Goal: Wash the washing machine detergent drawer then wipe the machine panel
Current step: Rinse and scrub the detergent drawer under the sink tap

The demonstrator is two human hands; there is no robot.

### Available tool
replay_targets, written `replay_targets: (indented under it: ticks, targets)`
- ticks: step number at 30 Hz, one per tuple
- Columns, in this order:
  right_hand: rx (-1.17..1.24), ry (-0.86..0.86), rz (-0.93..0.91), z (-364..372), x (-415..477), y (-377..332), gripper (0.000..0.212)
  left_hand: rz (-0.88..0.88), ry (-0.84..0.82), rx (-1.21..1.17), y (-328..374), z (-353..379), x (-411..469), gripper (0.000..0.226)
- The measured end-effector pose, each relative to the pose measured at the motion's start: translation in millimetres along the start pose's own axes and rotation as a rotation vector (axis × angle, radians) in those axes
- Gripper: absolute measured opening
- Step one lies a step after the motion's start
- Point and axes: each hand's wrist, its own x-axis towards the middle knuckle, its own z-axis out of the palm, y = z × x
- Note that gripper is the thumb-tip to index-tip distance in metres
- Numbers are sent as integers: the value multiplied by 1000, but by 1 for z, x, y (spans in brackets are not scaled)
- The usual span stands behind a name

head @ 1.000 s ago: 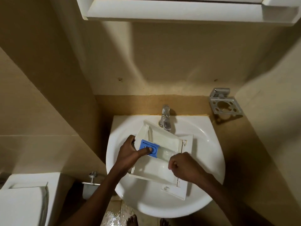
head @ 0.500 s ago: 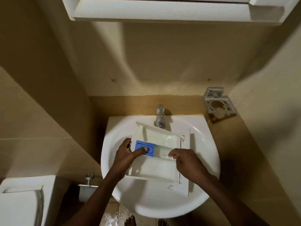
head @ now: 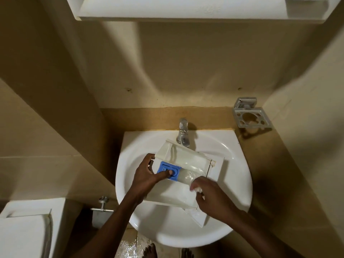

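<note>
A small bathroom: white washbasin (head: 240, 183) with a tap (head: 183, 135), toilet cistern (head: 24, 229) (lower left), tiled walls (head: 46, 127)

Single head-worn, wide-angle view. It looks steeply down and forward from close above the sink (head: 240, 183). The left hand (head: 147, 175) and right hand (head: 210, 198), both at the detergent drawer (head: 186, 161), sit low in the centre of the frame. Beyond the hands are the tap (head: 183, 133), the wall and the cabinet underside (head: 186, 12). Nearer than the hands are bare feet (head: 150, 251). Straight edges bow towards the frame borders.
</note>
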Motion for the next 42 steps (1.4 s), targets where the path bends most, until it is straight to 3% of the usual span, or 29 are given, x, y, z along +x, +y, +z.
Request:
replay_targets:
  ticks: [2, 7, 10, 12, 14, 16, 18, 20, 21, 23, 27, 30, 33, 38, 42]
  targets:
    - [-167, -36, -65, 6, -10, 7, 32, -9, 6, 10, 1, 2, 0, 60]
    - [-480, -80, -233, 31, -23, 14, 68, -25, 11, 70, 6, 2, 6, 55]
    - [-495, 42, -295, 16, -21, 14, 39, -45, 30, 79, 11, 2, 8, 48]
    - [-438, 218, -292, -4, -15, 18, 31, -70, 44, 62, 11, 0, 8, 43]
    - [-293, 364, -131, -19, -12, 23, 33, -91, 39, 48, 9, -2, 7, 49]
    - [6, 390, 184, -25, -10, 24, 46, -117, 33, 17, 6, -3, 7, 50]
    - [394, 208, 542, -25, -6, 25, 90, -140, 23, -52, 5, -2, 6, 45]
    - [731, 35, 663, -27, -2, 26, 110, -154, -3, -112, 7, 1, 6, 45]
    - [891, -24, 658, -29, 0, 26, 108, -159, -18, -131, 8, 3, 5, 48]
    - [1115, -77, 622, -35, 0, 21, 85, -172, -46, -163, 8, 5, 5, 54]
    - [1329, -19, 590, -48, 1, 13, 58, -212, -101, -229, 5, 7, 4, 54]
    - [1359, 36, 597, -61, 1, 11, 46, -241, -136, -268, 4, 14, 2, 47]
    - [1270, 62, 599, -68, -3, 13, 49, -283, -186, -255, 3, 23, -1, 40]
    - [1090, 149, 475, -86, -3, 20, 60, -367, -316, -298, -7, 32, -1, 49]
    - [925, 133, 429, -102, 6, 22, 76, -405, -309, -299, -12, 38, 3, 70]
